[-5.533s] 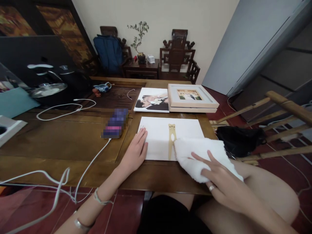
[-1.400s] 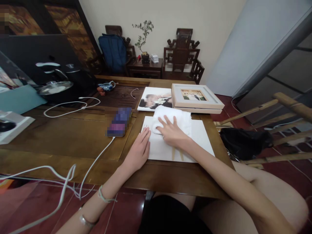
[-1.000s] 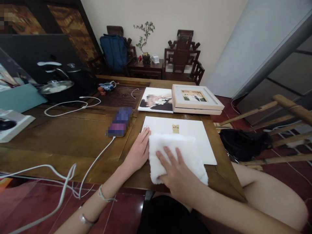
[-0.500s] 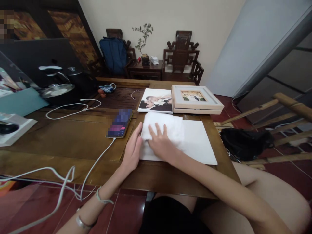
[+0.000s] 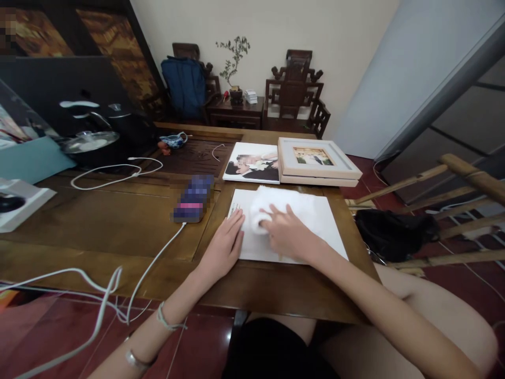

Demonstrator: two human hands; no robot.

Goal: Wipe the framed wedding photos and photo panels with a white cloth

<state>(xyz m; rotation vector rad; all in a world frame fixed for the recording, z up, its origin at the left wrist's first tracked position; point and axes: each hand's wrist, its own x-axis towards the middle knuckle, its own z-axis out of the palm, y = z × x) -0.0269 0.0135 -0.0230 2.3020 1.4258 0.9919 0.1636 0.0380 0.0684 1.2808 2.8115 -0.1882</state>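
Observation:
A flat white board (image 5: 331, 226) lies near the front edge of the wooden table. On it is a folded white cloth (image 5: 272, 197), fluffy like a towel. My right hand (image 5: 286, 229) presses down on this cloth, some fingers spread and others bent into it. Fingers stretched out, my left hand (image 5: 229, 239) rests flat on the board's left edge, beside small dark print. Just behind the board lie a photo panel (image 5: 252, 171) showing people in black and white clothes and a pale wood picture frame (image 5: 343, 160) with a small photo.
A phone (image 5: 193, 200) on a white charging cable (image 5: 155, 266) lies to the left. Farther left are a pot (image 5: 90, 145), a kettle (image 5: 126, 129) and a teal box (image 5: 35, 163). A wooden chair (image 5: 469, 179) and a black bag (image 5: 394, 231) stand right of the table.
My right hand has slid the cloth to the right across the board. My left hand has shifted slightly right, from beside the board's edge onto it, and the print there now shows.

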